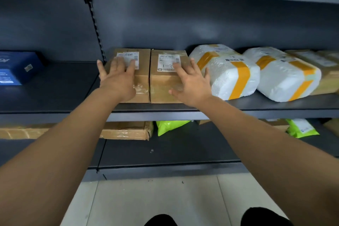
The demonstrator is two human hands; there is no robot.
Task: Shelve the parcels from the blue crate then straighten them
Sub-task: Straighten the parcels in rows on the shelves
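Note:
Two brown cardboard parcels with white labels stand side by side on the middle shelf [275,105]. My left hand [118,79] lies flat with spread fingers on top of the left cardboard parcel [142,79]. My right hand [192,84] rests with straight, spread fingers on the right cardboard parcel [163,84], its fingertips near the label. Right of them lie two white foam parcels bound with yellow tape, the nearer foam parcel [227,73] almost touching my right hand, the farther foam parcel [282,75] beside it. The blue crate is not in view.
A blue box [14,69] sits at the far left of the middle shelf, with bare shelf between it and the cardboard parcels. The lower shelf holds a flat cardboard box [126,131] and green bags [170,126]. More brown parcels [328,79] lie at the far right.

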